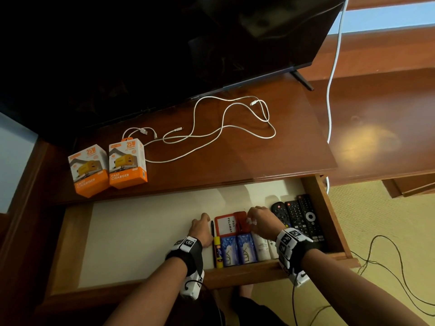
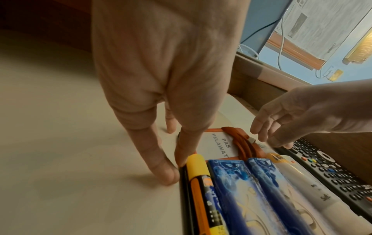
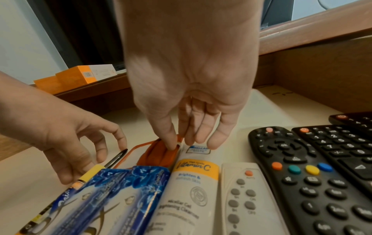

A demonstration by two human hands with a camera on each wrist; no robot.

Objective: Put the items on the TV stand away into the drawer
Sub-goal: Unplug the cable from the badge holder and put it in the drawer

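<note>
The right hand (image 3: pixel 187 89) pinches the white clip of the orange lanyard (image 3: pixel 159 152) on the visitor pass (image 1: pixel 226 225); the left hand (image 1: pixel 202 228), fingers relaxed, nudges the black pen (image 1: pixel 212 228) left of the pass; pulling the clip could drag that pass askew; the charger boxes (image 1: pixel 128 164) and white cables (image 1: pixel 221 128) wait on the TV stand (image 1: pixel 270 158) beyond the pass.

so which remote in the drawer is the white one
The white remote, lying between the cleanser tube and the black remotes; every other remote is black.

A dark television (image 1: pixel 164 43) is standing beyond the hands on glossy brown wood. Pale yellowish carpet (image 1: pixel 376 220) is showing to their right, and a blue wall (image 2: pixel 259 23) is rising behind.
</note>
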